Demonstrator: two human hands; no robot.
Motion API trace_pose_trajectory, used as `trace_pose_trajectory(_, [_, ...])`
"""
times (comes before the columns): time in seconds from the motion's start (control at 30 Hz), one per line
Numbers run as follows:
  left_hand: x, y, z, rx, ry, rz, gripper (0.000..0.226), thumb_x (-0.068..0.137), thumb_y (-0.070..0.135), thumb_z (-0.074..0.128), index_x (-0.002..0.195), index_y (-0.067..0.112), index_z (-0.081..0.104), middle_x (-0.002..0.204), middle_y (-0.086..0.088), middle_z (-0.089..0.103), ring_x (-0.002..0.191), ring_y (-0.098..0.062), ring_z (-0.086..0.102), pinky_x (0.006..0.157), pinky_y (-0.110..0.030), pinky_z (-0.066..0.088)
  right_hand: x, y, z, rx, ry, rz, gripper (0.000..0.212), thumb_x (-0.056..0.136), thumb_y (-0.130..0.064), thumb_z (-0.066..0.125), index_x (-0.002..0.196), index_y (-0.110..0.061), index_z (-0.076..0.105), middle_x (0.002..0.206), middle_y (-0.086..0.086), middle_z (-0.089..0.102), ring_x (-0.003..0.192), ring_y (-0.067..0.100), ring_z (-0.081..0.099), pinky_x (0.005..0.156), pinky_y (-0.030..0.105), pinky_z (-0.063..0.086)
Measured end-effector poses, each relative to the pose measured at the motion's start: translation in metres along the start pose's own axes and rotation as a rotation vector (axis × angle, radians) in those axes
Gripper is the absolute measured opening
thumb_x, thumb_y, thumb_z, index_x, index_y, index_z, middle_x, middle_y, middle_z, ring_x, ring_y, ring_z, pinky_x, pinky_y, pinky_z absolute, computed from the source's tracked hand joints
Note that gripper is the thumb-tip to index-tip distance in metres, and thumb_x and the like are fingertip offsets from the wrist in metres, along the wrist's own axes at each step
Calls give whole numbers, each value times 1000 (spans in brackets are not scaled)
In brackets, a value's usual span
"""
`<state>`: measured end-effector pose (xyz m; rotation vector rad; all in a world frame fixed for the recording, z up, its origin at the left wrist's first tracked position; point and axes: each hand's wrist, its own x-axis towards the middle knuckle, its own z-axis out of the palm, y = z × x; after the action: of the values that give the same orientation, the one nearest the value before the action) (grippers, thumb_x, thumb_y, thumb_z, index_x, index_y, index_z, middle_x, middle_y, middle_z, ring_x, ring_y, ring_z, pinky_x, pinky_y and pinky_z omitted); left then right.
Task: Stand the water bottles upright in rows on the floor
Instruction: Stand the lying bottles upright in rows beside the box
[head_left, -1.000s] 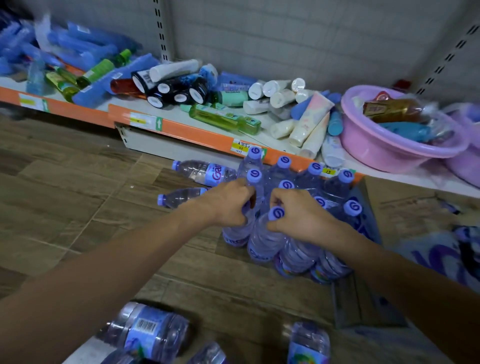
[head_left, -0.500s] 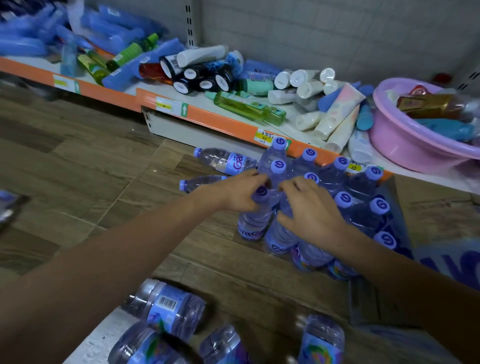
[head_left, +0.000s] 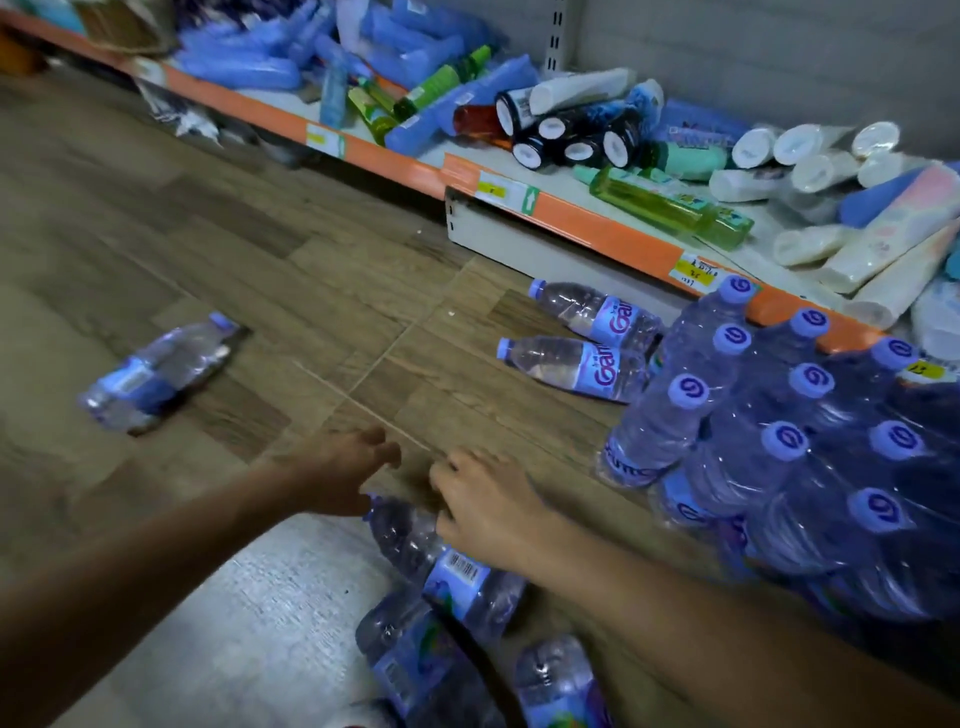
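Two bare forearms in view, no sleeves visible up to frame edge. Left hand (head_left: 337, 475) & right hand (head_left: 485, 512) both bare: no gloves, no rings, no watch or wristband seen. Nails looked short, but detail was blurry. Rest of the body was out of view.

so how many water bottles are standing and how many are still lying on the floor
standing bottles: 9, counted by the caps in view
lying bottles: 6 (2 by the shelf, 1 alone at the left, 3 near the hands)
total: 15 in view; the frame edge may cut off more
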<state>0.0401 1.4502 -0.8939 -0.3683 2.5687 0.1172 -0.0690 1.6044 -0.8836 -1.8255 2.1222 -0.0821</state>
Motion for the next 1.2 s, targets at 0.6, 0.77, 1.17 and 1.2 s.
trace_pose_trajectory(0.6, [21, 19, 61, -159, -119, 62, 72, 75, 20, 56, 140, 34, 27, 123, -2, 61, 107, -20, 61, 79, -18, 45, -157, 8, 102, 474, -262, 564, 89, 65, -44, 70, 135, -34, 16, 128, 6, 29, 121, 30, 42, 97, 37, 41])
trace_pose_trajectory(0.77, [16, 23, 30, -162, -53, -1, 57, 71, 35, 56, 126, 23, 48, 105, -6, 68, 100, -24, 63, 72, -20, 43, -136, 21, 99, 664, -212, 586, 89, 69, -23, 71, 135, -38, 14, 133, 11, 25, 126, 30, 40, 99, 32, 39])
trace_pose_trajectory(1.17, [35, 80, -74, -79, 332, 135, 52, 60, 42, 38, 95, 11, 60, 96, -17, 66, 90, -36, 61, 70, -31, 44, -81, 102, 66, 760, 401, 1007, 84, 76, -26, 71, 143, -22, 19, 140, 16, 29, 129, 33, 34, 104, 36, 32])
trace_pose_trajectory(1.2, [37, 88, -74, -81, 338, 155, 50, 61, 40, 39, 95, 11, 60, 97, -16, 64, 90, -36, 60, 70, -31, 44, -88, 93, 67, 597, 353, 903, 80, 77, -27, 67, 142, -22, 21, 142, 15, 24, 130, 34, 30, 105, 37, 30])
